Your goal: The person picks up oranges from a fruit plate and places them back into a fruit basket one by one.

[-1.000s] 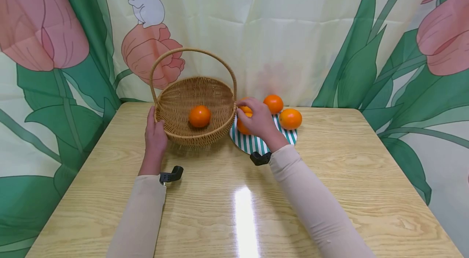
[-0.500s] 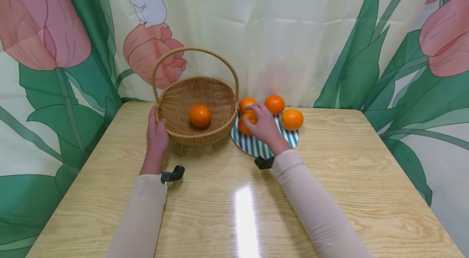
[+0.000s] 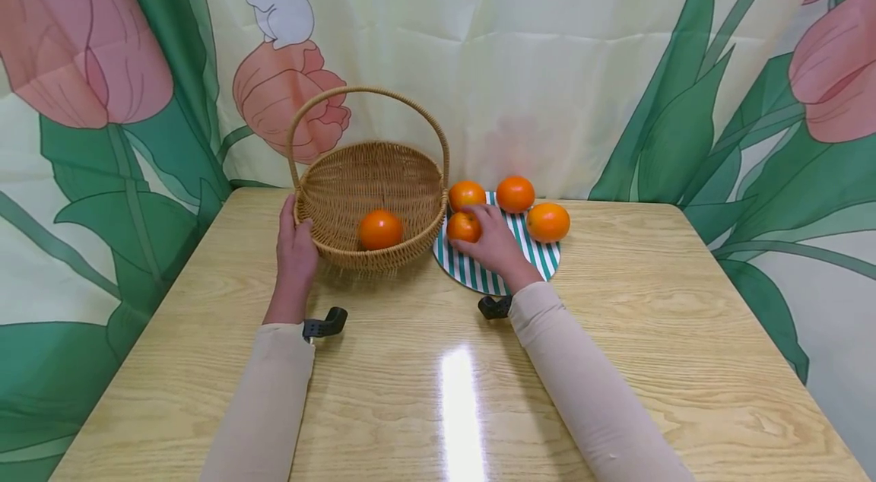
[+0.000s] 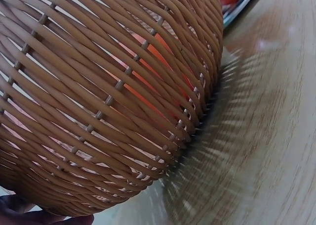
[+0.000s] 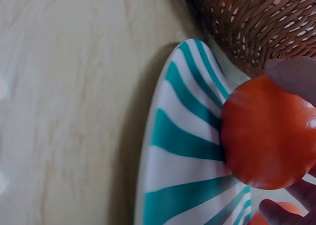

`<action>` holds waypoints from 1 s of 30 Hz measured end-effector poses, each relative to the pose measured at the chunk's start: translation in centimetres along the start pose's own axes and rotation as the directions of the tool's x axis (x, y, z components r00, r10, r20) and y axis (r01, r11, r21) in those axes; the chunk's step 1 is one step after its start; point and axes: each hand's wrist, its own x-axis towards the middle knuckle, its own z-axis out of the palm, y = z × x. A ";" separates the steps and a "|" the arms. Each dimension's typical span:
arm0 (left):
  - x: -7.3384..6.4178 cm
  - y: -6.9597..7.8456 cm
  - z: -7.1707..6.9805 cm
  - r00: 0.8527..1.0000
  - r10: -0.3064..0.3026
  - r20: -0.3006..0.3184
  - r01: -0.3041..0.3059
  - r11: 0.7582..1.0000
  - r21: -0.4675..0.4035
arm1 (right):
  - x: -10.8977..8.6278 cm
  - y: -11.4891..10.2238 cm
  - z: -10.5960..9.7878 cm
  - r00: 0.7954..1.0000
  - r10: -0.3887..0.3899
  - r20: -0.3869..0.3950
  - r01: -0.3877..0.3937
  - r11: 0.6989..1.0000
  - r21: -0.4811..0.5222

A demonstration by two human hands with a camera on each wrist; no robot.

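My left hand point(image 3: 296, 248) grips the left rim of a wicker basket point(image 3: 372, 260) with a tall arched handle. Inside the basket, close to its front rim, lies one orange point(image 3: 380, 229). My right hand point(image 3: 494, 240) holds another orange point(image 3: 463, 227), thumb on one side and fingers on the other. In the right wrist view this orange point(image 5: 269, 136) still touches the green-and-white striped plate point(image 5: 185, 151), and a thumb point(image 5: 296, 76) lies on it. The left wrist view shows the woven side of the basket point(image 4: 98, 101), with fingertips point(image 4: 74, 220) at its lower edge.
On the plate are further oranges: one behind the held one point(image 3: 467, 195), one at the back point(image 3: 515, 194) and one at the right point(image 3: 548, 222). The basket stands against the plate's left side. A printed curtain point(image 3: 534, 71) hangs behind the wooden table point(image 3: 383, 391).
My right hand has drawn back from beside the basket's right rim and closed round the front-left orange. The orange in the basket has rolled towards the front rim. My left hand stays on the rim.
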 end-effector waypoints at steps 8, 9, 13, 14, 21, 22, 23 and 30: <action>0.3 -0.1 0.1 1.000 0.014 0.019 -0.013 1.000 -0.026 | -0.2 0.5 0.0 1.000 0.002 0.004 -0.002 1.000 -0.005; 0.3 -0.1 0.1 1.000 0.011 0.019 -0.011 1.000 -0.024 | -0.2 0.5 0.0 1.000 0.003 0.005 -0.003 1.000 -0.005; 0.2 -0.1 0.0 1.000 0.001 0.020 0.000 1.000 -0.013 | -0.4 0.5 0.0 1.000 0.000 0.014 0.000 1.000 -0.011; 0.2 -0.1 0.0 1.000 0.001 0.019 -0.001 1.000 -0.009 | -0.5 0.4 -0.1 1.000 0.000 0.017 0.000 1.000 -0.010; -0.1 -0.1 -0.2 1.000 0.006 0.016 -0.006 1.000 0.016 | -0.9 0.6 -0.1 0.999 -0.014 0.033 0.015 1.000 -0.002; -0.1 -0.1 -0.2 1.000 0.006 0.016 -0.006 1.000 0.019 | -0.9 0.6 -0.1 0.999 -0.016 0.035 0.016 1.000 -0.001; -0.1 -0.2 -0.2 1.000 0.006 0.017 -0.006 1.000 0.020 | -1.0 0.6 -0.2 0.999 -0.019 0.036 0.019 1.000 -0.002; -0.1 -0.3 -0.2 1.000 0.002 0.010 -0.002 1.000 0.022 | -1.2 0.4 -0.6 0.999 -0.041 0.030 0.041 0.999 0.005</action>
